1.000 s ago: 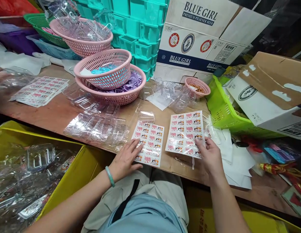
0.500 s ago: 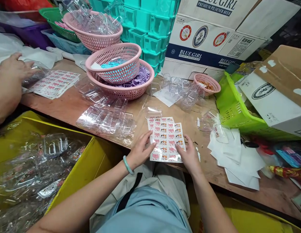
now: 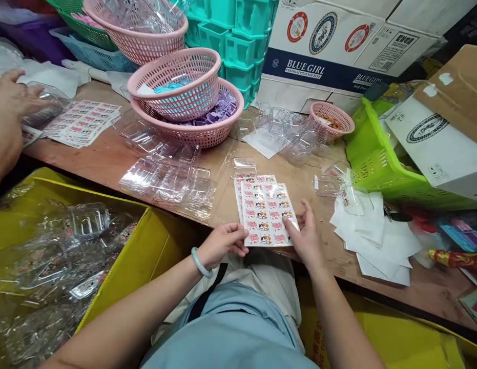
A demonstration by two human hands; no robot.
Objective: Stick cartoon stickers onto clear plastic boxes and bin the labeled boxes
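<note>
Two sticker sheets (image 3: 266, 210) printed with pink labels and cats lie stacked near the front edge of the brown table (image 3: 107, 159). My left hand (image 3: 223, 242), a green bangle on its wrist, pinches the top sheet's lower left corner. My right hand (image 3: 304, 237) rests on the sheet's lower right corner, its fingers apart and pressing on the paper. A small clear plastic box (image 3: 243, 166) sits just beyond the sheets.
Clear plastic trays (image 3: 167, 182) lie left of the sheets. Pink baskets (image 3: 184, 102) stand stacked behind. White backing papers (image 3: 376, 241) and a green basket (image 3: 376, 169) are to the right. A yellow bin (image 3: 119, 266) of filled packs is at lower left. Another person's hand (image 3: 9, 110) works beside more sticker sheets (image 3: 82, 123).
The right-hand sheet was slid over and laid on the left one. Both hands then drew back to the stack's lower corners.
</note>
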